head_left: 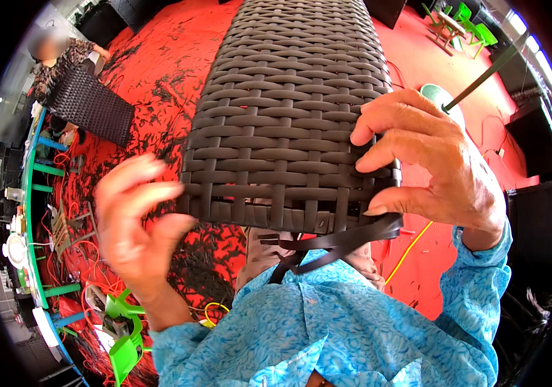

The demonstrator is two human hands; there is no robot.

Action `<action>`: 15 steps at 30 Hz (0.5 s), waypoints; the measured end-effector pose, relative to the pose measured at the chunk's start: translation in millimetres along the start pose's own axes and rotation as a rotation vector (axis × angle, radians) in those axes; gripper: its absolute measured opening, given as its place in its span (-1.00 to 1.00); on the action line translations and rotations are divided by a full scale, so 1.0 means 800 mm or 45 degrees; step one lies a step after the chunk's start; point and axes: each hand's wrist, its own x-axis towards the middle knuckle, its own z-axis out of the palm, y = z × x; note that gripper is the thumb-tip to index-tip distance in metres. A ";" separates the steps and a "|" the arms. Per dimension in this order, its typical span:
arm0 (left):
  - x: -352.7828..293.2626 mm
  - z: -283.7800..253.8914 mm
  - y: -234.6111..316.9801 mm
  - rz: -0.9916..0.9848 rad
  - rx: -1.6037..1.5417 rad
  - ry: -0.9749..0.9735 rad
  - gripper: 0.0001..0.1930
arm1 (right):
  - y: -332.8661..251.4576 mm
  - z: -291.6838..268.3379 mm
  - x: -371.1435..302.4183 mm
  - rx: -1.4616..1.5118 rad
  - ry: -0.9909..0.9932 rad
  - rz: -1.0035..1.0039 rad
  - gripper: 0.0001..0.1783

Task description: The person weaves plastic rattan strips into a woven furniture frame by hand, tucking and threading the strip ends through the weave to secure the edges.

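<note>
A long dark-brown woven rattan-style panel (289, 116) stretches away in front of my body, its near end close to my lap. Loose flat brown strands (347, 242) cross and hang from its near edge, bunched toward the right corner. My right hand (424, 155) rests over the panel's right edge near that corner, fingers bent and apart, with a gap between index finger and thumb. To the left of the near left corner is my left hand (140, 219), blurred, with its fingers parted and nothing seen in them. Whether its fingertips touch the panel I cannot tell.
Dark strand scraps (202, 267) litter the red floor (160, 39). At the far left, another person (50, 61) is beside a second woven piece (92, 106). A green-framed table (31, 193) and a green chair (124, 335) stand left; a pole (482, 77) rises at right.
</note>
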 end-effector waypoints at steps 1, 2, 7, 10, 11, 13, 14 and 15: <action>0.016 0.004 0.010 0.116 -0.005 -0.199 -0.62 | -0.002 -0.002 0.001 -0.027 -0.036 -0.004 -0.57; 0.033 0.008 0.015 0.124 0.036 -0.414 -0.57 | -0.004 -0.003 0.001 -0.018 -0.046 -0.007 -0.58; 0.075 0.012 0.025 0.179 -0.061 -0.574 -0.58 | -0.011 -0.006 0.001 -0.058 -0.085 0.032 -0.62; 0.077 0.013 0.028 0.168 0.031 -0.663 -0.52 | -0.012 -0.006 0.000 -0.070 -0.101 0.031 -0.61; 0.075 0.016 0.031 0.155 0.110 -0.623 -0.56 | -0.013 -0.006 0.000 -0.064 -0.103 0.028 -0.61; 0.075 0.020 0.034 0.187 0.136 -0.611 -0.58 | -0.014 -0.004 0.000 -0.078 -0.086 0.049 -0.61; 0.076 0.021 0.036 0.176 0.162 -0.610 -0.58 | -0.014 -0.002 -0.001 -0.094 -0.084 0.050 -0.61; 0.076 0.023 0.037 0.228 0.189 -0.582 -0.59 | -0.014 -0.001 -0.001 -0.085 -0.063 0.057 -0.61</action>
